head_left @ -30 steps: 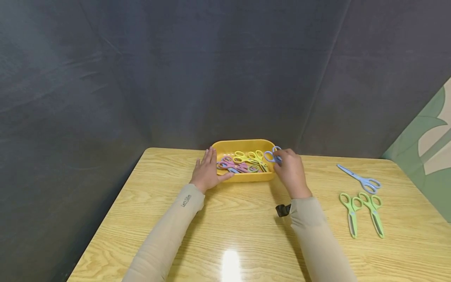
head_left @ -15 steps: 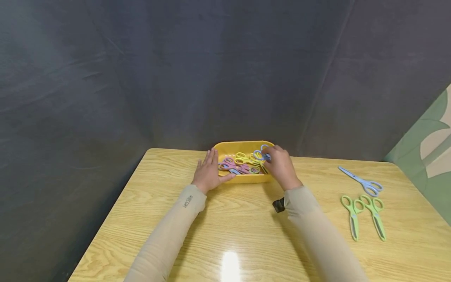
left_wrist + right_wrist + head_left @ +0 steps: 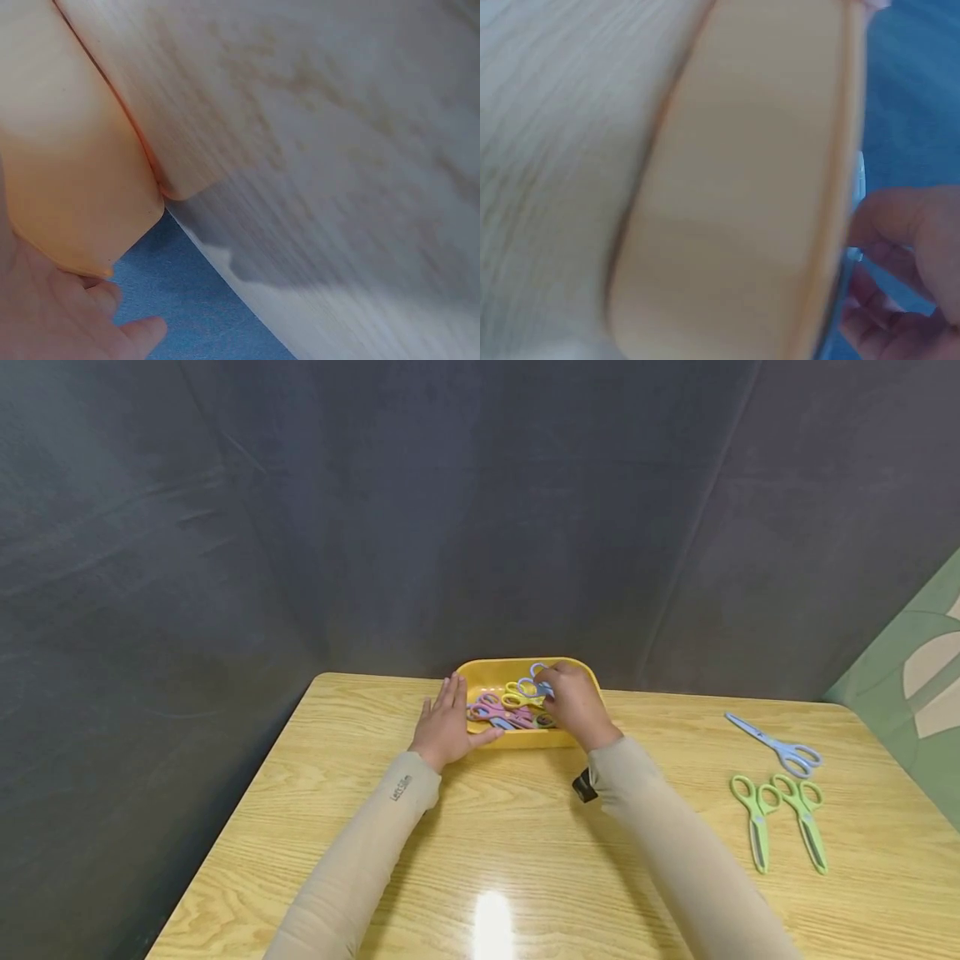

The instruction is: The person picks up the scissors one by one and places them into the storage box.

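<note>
In the head view, a yellow plastic bin stands at the table's back edge. My left hand rests against its left end, fingers straight along the rim and thumb over the front. My right hand pinches a pair of blue scissors over the inside of the bin, ring handles pointing up and left; its blades are hidden by the hand. Below lie yellow scissors and pink scissors, with more blue and green parts among them. The right wrist view shows thumb and fingers behind the bin's wall.
On the right of the wooden table lie blue scissors and two green pairs, one beside the other. A dark curtain hangs right behind the table's back edge.
My right hand has carried the blue scissors leftward, from the bin's right end to over its middle. The left hand stays on the bin's left end.
</note>
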The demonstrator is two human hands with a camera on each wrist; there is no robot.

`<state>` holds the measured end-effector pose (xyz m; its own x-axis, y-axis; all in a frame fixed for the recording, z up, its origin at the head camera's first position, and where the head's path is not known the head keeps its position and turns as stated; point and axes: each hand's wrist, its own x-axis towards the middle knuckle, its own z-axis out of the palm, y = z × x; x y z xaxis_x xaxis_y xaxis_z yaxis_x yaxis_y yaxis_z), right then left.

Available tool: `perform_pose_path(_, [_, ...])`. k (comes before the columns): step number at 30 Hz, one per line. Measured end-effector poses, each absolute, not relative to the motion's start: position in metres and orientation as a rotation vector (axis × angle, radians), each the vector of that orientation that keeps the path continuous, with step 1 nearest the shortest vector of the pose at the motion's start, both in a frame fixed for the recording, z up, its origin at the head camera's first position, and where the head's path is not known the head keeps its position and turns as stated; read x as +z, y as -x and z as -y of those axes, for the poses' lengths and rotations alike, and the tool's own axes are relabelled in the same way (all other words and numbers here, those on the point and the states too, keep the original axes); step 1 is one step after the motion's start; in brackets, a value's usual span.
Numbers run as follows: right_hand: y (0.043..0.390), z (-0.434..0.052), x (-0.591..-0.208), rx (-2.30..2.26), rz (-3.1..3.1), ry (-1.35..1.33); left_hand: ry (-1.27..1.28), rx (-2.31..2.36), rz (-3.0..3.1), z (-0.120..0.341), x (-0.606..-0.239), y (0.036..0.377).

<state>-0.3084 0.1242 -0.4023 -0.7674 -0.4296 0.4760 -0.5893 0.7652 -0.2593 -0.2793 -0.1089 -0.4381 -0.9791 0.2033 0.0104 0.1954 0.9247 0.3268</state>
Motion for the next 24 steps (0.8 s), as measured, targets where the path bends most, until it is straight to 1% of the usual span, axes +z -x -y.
perform_pose_path(12, [0.311, -0.114, -0.422, 0.644, 2.708, -0.780, -0.327, 0.505, -3.049, 0.108, -0.436, 0.278])
perform_pose_path(24, [0.316, -0.113, -0.429, 0.919, 2.851, -0.564, -0.329, 0.546, -3.043, 0.109, -0.434, 0.276])
